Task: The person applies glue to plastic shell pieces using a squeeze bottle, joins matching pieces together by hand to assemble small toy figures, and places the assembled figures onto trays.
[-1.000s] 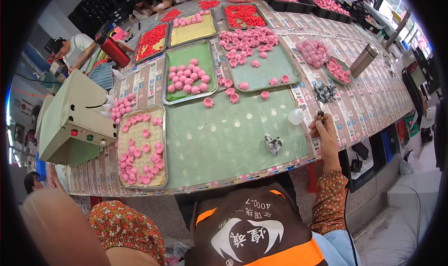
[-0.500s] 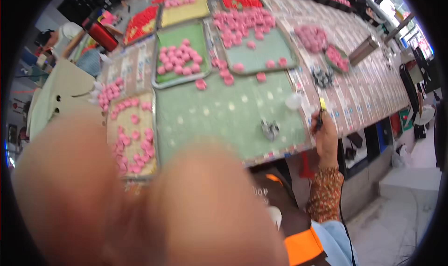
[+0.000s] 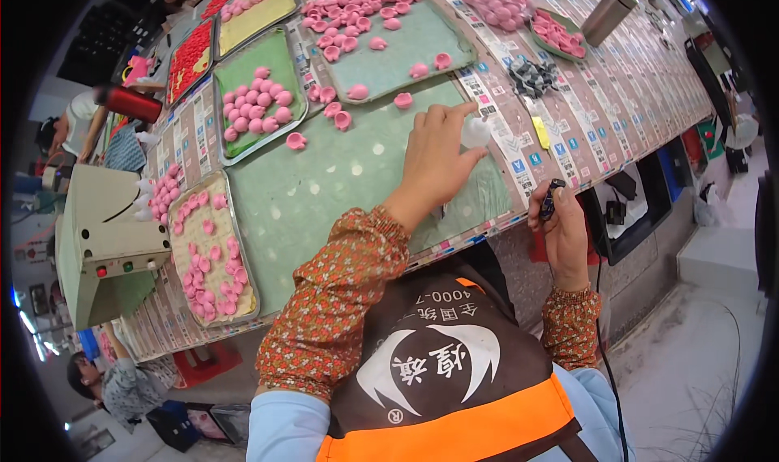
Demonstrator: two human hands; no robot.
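My left hand (image 3: 434,154) reaches over the right part of the green work mat (image 3: 324,190), its thumb and index finger apart on either side of a small whitish translucent container (image 3: 475,133). Whether the fingers press on it is hard to make out. At the table's front edge, my right hand (image 3: 564,235) has a small dark object (image 3: 552,200) pinched between thumb and fingers. A yellow tag (image 3: 540,133) lies on the table beyond it. Small pink hollow pieces (image 3: 342,120) sit near the mat's far edge.
Trays of pink pieces stand left (image 3: 258,300) and behind (image 3: 300,113); another tray (image 3: 466,52) lies beyond the mat. Toward the back right are a grey clump (image 3: 533,79), a bagged pink heap (image 3: 495,5), a dish (image 3: 568,50) and a metal flask (image 3: 608,14). A beige machine (image 3: 118,219) stands left.
A large blurred hand close to the camera is gone from the lower left. My left hand is now at the whitish container. The right hand still holds the dark object; the view has shifted.
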